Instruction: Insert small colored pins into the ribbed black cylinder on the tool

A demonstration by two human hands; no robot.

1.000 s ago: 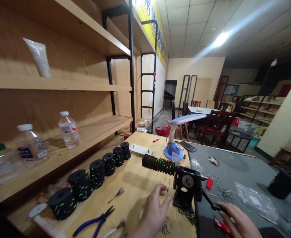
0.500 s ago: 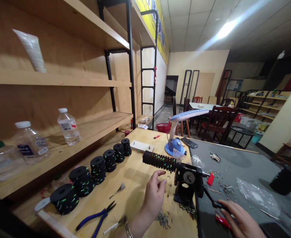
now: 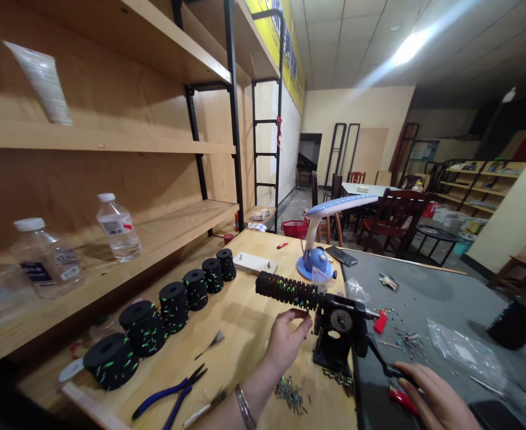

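Observation:
My left hand (image 3: 287, 340), a bracelet on its wrist, is raised just below the right end of a ribbed black roll (image 3: 285, 289) dotted with green and orange bits. Its thumb and forefinger come together in a pinch; what lies between them is too small to make out. The roll sits on the shaft of a black hand-cranked winder (image 3: 337, 325) at the table's edge. My right hand (image 3: 428, 388) is closed around the crank handle (image 3: 397, 373). Below my left hand lies a pile of small thin pieces (image 3: 291, 395).
Several black spools (image 3: 173, 307) stand in a row on the left. Blue-handled pliers (image 3: 173, 394) and a small brush (image 3: 211, 343) lie nearer. A blue lamp (image 3: 314, 263) stands behind the winder. On the grey surface are a plastic bag (image 3: 462, 346), loose bits and another black spool (image 3: 518, 322).
My left hand has risen and shifted right toward the roll, its thumb and forefinger closing. The right hand stays on the crank handle. The view has moved slightly.

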